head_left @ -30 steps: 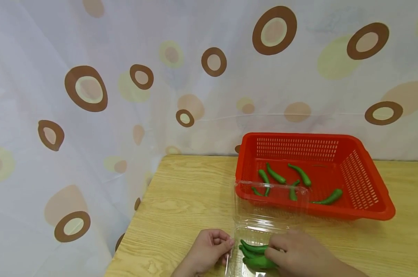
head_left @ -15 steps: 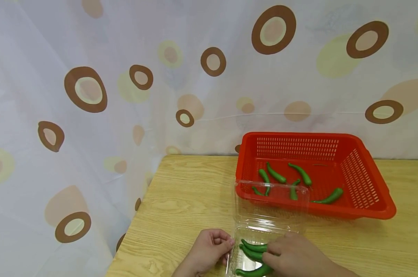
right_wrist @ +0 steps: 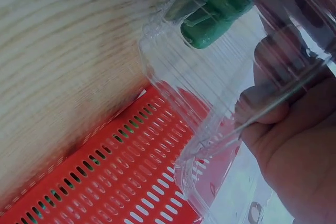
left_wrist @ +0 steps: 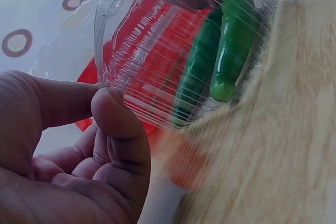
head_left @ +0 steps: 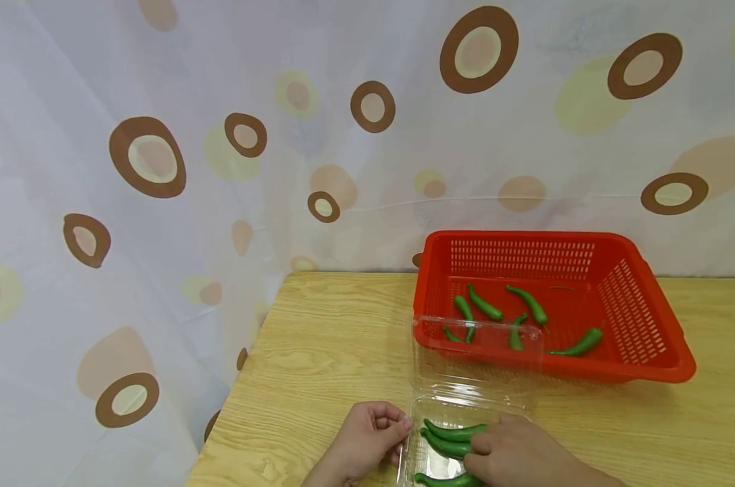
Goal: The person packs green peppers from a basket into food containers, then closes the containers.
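"So, moving anything?"

"Yep, spreading peppers (head_left: pixel 447 446) apart in the clear box (head_left: pixel 437 406), opening a gap. Pinching its edge with left hand (head_left: pixel 370 438), not making out if gripping with right hand (head_left: pixel 519 452)."

We see two bare hands, a left hand (head_left: pixel 370 436) and a right hand (head_left: pixel 516 450). The left wrist (head_left: pixel 329 469) and right wrist (head_left: pixel 577 468) are bare too. Up close, the left thumb (left_wrist: pixel 123 137) looks thick, with a round tip and little lines across its bend. The right palm (right_wrist: pixel 304 153) looks wide, with a smooth, rounded edge that we see in soft light.
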{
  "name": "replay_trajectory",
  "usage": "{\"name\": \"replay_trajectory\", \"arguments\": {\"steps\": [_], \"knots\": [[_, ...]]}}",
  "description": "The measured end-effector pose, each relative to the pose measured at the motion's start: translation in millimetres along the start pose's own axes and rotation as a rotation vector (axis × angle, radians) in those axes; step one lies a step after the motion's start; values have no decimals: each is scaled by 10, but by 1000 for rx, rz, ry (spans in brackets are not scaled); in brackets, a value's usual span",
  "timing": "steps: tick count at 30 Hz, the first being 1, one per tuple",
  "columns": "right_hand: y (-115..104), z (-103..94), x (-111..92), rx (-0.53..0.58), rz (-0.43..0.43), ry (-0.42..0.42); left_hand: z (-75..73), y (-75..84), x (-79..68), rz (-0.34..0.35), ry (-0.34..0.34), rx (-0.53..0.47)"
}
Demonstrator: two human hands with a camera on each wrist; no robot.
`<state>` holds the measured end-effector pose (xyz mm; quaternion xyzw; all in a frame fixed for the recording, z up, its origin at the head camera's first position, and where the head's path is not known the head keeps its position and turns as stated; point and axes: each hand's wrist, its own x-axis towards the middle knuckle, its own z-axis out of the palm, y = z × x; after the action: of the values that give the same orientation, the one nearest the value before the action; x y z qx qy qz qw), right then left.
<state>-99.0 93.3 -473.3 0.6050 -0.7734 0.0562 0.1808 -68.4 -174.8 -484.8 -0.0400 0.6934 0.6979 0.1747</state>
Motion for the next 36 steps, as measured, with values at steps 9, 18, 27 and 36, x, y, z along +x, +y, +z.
{"name": "replay_trajectory", "arguments": {"steps": [9, 18, 27, 36], "knots": [[-13, -1, 8, 32, 28, -28, 5, 20, -14, 1, 1, -2], [9, -32, 18, 34, 28, 9, 3, 24, -10, 4, -4, -18], [108, -341, 115, 197, -6, 169, 2, 24, -21, 4, -12, -27], [385, -1221, 500, 212, -81, 513, -1, 28, -29, 3, -22, -38]]}}
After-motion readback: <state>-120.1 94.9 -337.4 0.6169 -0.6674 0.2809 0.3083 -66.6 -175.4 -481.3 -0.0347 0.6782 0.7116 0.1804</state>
